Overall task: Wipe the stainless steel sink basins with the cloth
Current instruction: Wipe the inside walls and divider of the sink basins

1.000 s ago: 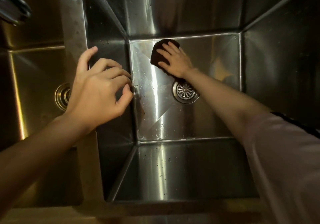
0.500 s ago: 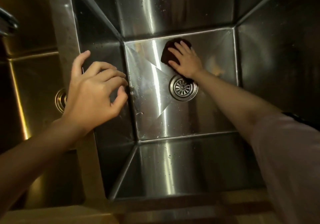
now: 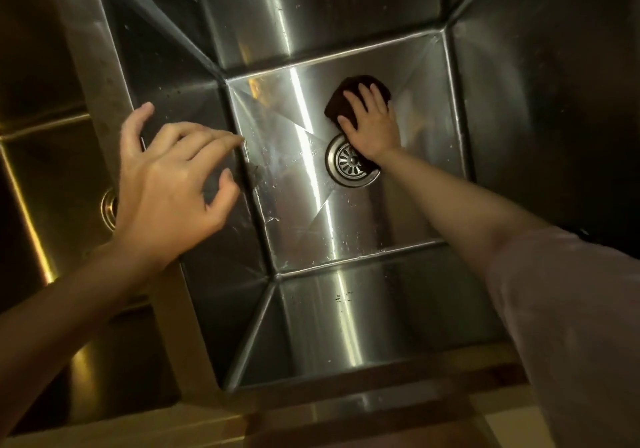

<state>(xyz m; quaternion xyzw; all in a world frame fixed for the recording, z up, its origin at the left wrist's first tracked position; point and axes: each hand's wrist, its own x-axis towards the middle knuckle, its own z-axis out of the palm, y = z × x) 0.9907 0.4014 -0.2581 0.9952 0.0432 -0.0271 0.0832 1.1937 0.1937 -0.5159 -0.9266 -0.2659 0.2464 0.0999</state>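
Note:
I look down into the right stainless steel basin (image 3: 301,205), deep and square, with a round drain strainer (image 3: 349,162) in its floor. A dark cloth (image 3: 343,99) lies flat on the floor just beyond the drain, near the back wall. My right hand (image 3: 374,123) presses on it with spread, straight fingers, covering its near half. My left hand (image 3: 169,184) hovers over the divider between the two basins, fingers loosely curled, holding nothing.
The left basin (image 3: 52,170) glows yellow and has its own drain (image 3: 109,208), partly behind my left hand. The divider rim (image 3: 100,77) runs between the basins. A wooden counter edge (image 3: 346,413) borders the front. Water droplets dot the basin walls.
My right hand has slid the cloth rightward along the back of the basin floor, from the left of the drain to just beyond it. The left hand's fingers have loosened a little.

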